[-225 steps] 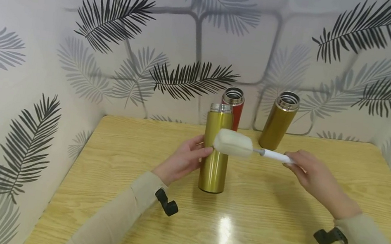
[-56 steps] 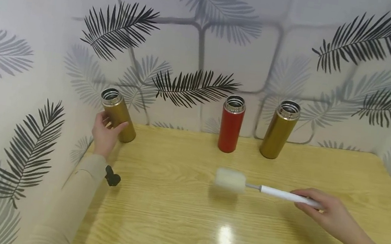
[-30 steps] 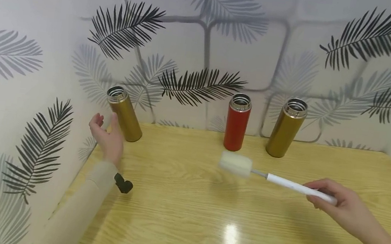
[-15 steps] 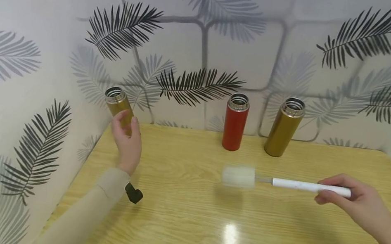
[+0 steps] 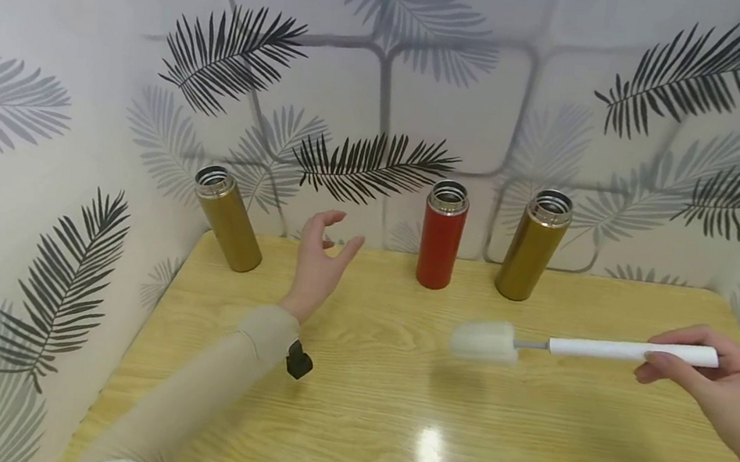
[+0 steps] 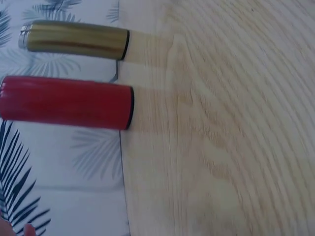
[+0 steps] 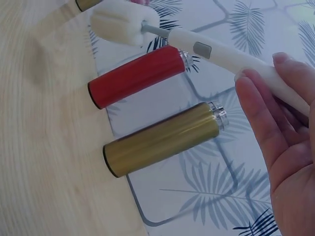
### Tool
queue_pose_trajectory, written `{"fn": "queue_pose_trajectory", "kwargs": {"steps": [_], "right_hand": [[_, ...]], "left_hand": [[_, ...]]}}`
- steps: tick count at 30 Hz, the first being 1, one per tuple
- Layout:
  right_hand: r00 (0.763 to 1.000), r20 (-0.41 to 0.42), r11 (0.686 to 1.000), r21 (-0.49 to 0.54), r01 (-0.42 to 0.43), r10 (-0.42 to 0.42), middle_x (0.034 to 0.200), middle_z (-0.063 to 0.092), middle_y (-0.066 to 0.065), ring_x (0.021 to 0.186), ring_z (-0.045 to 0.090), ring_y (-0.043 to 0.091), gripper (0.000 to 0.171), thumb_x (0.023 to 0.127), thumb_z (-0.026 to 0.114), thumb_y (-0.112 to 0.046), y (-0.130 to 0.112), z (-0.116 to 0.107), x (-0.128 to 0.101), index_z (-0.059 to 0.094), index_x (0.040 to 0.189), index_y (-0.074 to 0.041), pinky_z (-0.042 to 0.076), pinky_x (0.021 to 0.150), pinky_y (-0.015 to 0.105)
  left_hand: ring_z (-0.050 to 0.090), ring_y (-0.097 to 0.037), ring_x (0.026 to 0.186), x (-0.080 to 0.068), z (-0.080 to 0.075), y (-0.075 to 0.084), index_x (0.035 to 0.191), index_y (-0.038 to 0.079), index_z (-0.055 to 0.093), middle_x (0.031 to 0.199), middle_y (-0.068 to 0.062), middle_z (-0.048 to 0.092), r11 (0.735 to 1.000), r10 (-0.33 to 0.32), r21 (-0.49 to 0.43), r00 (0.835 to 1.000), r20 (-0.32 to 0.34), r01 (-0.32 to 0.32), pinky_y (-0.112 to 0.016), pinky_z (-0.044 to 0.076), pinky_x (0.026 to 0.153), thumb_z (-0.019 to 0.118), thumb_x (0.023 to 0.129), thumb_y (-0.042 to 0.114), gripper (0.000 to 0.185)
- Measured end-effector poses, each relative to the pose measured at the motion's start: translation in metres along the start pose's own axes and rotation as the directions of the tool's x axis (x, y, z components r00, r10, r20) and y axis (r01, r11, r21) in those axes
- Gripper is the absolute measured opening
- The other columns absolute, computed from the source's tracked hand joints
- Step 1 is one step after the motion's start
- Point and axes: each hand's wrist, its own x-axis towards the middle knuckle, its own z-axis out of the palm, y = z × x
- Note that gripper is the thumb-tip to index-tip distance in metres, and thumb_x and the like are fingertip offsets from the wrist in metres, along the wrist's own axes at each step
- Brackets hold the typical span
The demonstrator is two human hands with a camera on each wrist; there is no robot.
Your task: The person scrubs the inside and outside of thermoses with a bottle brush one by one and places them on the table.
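Note:
My right hand (image 5: pixel 728 384) grips the white handle of a sponge bottle brush (image 5: pixel 630 351), its pale sponge head (image 5: pixel 485 340) pointing left above the table. In the right wrist view the fingers (image 7: pixel 261 113) and thumb pinch that handle. My left hand (image 5: pixel 321 264) is in the air with thumb and fingers spread, holding nothing, between a gold thermos bottle (image 5: pixel 229 221) at the far left and a red thermos bottle (image 5: pixel 442 237). Right of the red one stands another gold thermos bottle (image 5: pixel 533 246). All three are upright with uncovered mouths.
The bottles stand along the back of the wooden table (image 5: pixel 351 418), close to the leaf-patterned wall (image 5: pixel 431 97). Another wall borders the table's left side. Black camera mounts sit on both wrists.
The left gold bottle was in front of the red one, then set at the far left and let go. My left hand has moved right, away from it. The brush has shifted right.

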Motion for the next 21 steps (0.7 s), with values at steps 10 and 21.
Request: {"fn": "queue_pose_trajectory", "kwargs": {"steps": [10, 21], "right_hand": [[0.99, -0.12, 0.998, 0.009, 0.07, -0.068, 0.078, 0.076, 0.002, 0.067, 0.075, 0.011, 0.013, 0.099, 0.062, 0.009, -0.001, 0.0, 0.003, 0.069, 0.11, 0.007, 0.057, 0.074, 0.013], [0.966, -0.198, 0.97, 0.143, 0.197, -0.167, 0.083, 0.077, -0.002, 0.063, 0.071, 0.008, 0.019, 0.097, 0.06, 0.016, 0.006, 0.007, 0.009, 0.074, 0.103, 0.005, 0.057, 0.064, 0.016]], "left_hand": [[0.044, -0.034, 0.135, 0.01, 0.046, 0.006, 0.142, 0.003, 0.052, 0.142, -0.017, 0.054, 0.999, -0.032, -0.024, 0.994, 0.106, 0.035, -0.053, 0.04, 0.107, 0.077, 0.097, 0.022, 0.055], [0.03, -0.024, 0.147, 0.018, 0.082, 0.009, 0.155, 0.014, 0.041, 0.157, -0.006, 0.04, 0.987, -0.159, 0.058, 0.961, 0.225, 0.15, -0.046, 0.037, 0.118, 0.082, 0.091, 0.043, 0.081]]}}
